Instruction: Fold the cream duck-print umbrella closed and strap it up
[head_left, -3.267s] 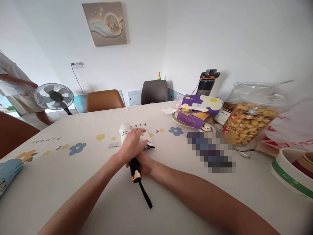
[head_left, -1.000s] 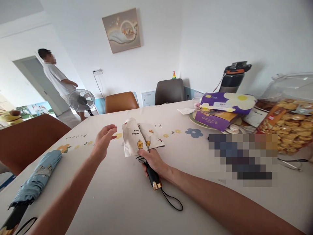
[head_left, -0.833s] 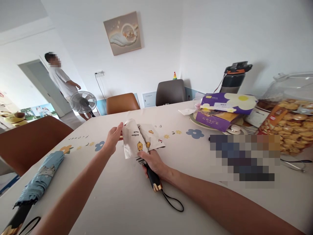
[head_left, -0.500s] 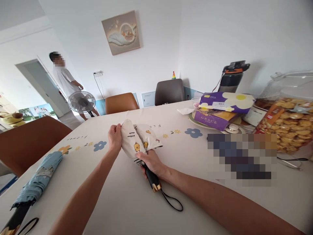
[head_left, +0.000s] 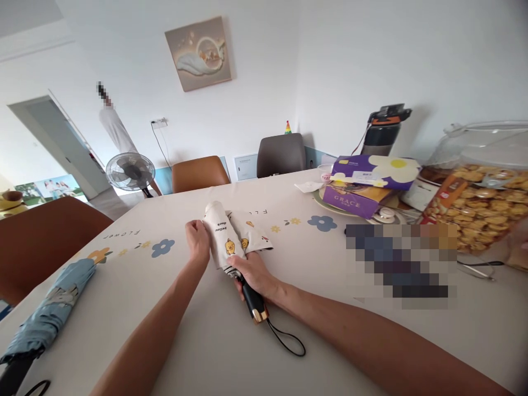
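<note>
A cream folding umbrella (head_left: 225, 236) printed with yellow ducks lies on the table in front of me, its canopy loosely bunched. My right hand (head_left: 252, 272) is closed round its black handle (head_left: 252, 301), whose gold end and black wrist strap (head_left: 289, 345) trail toward me. My left hand (head_left: 198, 242) pinches the canopy fabric at its left side, fingers closed on the cloth.
A folded light-blue umbrella (head_left: 43, 313) lies at the table's left edge. Purple boxes (head_left: 363, 181), a black kettle (head_left: 381, 132) and a biscuit jar (head_left: 474, 187) crowd the right. Brown chairs (head_left: 200, 173) stand beyond the table (head_left: 185, 352). A person (head_left: 117, 132) stands by a fan (head_left: 130, 171).
My left hand came in from open air and took hold of the canopy's left side. My right hand kept its grip on the handle. The person by the fan shifted.
</note>
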